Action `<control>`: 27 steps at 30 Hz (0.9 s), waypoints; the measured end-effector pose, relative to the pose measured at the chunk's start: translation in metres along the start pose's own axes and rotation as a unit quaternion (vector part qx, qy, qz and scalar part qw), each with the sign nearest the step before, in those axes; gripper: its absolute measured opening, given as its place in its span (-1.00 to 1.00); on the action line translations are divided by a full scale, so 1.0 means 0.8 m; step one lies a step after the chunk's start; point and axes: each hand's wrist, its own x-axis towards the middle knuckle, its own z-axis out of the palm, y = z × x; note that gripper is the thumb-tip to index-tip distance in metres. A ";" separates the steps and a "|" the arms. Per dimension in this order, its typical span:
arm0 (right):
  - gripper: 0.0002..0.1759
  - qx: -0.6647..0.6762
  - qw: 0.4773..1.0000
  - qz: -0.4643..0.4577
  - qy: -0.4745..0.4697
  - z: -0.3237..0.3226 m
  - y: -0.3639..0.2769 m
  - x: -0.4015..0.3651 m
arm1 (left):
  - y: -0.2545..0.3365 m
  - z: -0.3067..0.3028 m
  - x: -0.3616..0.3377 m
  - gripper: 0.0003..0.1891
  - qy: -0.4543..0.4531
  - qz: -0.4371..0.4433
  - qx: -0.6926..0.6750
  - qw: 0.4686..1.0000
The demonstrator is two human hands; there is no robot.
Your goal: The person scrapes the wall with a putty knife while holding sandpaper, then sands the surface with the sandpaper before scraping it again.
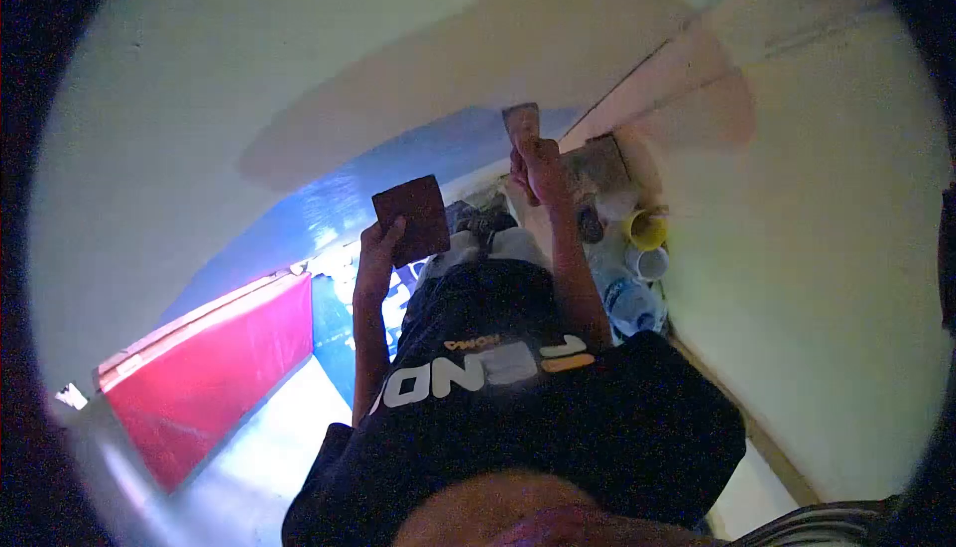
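My left hand (376,253) grips a flat, dark brown square piece (416,214) at its lower left edge, thumb lying across its face. The square is tilted a little and held out before my body. Farther right, my right hand (541,171) is closed around a putty knife (521,121), its wide blade pointing up toward the wall. The blade is apart from the square. My fingers hide most of the knife's handle. Above both hands spreads a pale wall (299,59) with a blue lower band (398,159).
At right on the floor, along another pale wall (797,248), stand a yellow container (645,231), a white cup-like container (652,264) and a clear plastic bottle (633,304). A red panel (219,373) stands at lower left beside a bright opening.
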 end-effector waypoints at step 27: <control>-0.40 -0.132 0.987 -0.072 -0.061 0.020 -0.058 0.002 | 0.012 0.006 0.008 -0.64 -0.041 0.016 -0.023 0.999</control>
